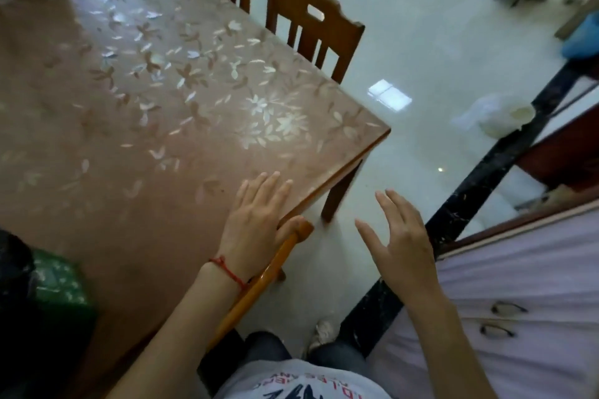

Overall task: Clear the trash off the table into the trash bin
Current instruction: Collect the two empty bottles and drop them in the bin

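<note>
A: Your left hand (256,220) lies flat and open on the table (129,139) edge; your right hand (398,236) hovers spread, empty.

B: Trash?

A: White bag (496,116) on the floor at two o'clock. Bin isn't identifiable; you risk missing both.
</note>
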A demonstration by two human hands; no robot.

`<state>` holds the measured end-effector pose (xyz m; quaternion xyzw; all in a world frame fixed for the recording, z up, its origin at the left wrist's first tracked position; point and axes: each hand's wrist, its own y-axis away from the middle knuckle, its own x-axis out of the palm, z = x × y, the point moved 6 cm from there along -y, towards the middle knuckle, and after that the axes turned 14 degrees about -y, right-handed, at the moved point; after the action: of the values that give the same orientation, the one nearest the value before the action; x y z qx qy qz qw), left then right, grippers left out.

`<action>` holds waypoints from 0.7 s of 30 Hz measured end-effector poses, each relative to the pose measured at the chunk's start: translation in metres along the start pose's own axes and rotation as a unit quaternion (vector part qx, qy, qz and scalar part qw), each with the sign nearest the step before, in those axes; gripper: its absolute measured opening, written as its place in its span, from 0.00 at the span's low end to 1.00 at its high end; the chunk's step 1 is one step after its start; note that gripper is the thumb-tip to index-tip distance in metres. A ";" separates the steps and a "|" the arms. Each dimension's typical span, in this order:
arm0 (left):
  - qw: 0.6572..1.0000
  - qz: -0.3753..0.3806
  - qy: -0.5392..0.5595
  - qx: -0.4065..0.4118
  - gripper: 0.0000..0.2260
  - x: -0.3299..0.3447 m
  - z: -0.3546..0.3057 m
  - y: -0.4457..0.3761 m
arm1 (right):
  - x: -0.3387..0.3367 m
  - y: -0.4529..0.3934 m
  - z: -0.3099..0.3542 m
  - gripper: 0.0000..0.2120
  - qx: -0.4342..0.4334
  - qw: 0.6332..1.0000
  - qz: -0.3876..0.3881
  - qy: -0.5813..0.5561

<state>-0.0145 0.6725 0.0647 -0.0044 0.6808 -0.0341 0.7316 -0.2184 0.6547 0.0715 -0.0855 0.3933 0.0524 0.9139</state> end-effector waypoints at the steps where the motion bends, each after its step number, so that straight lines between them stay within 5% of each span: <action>1: 1.000 0.001 0.007 0.013 0.27 0.001 -0.012 -0.008 | -0.009 0.003 -0.010 0.29 0.014 1.000 -0.012 0.002; 21: 0.958 0.012 0.040 0.283 0.29 0.006 -0.252 -0.139 | -0.149 0.034 -0.186 0.26 0.250 0.950 -0.187 0.015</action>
<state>-0.2716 0.5432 0.0476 0.2125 0.6716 -0.2170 0.6758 -0.4579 0.6474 0.0507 0.0731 0.3848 -0.2205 0.8933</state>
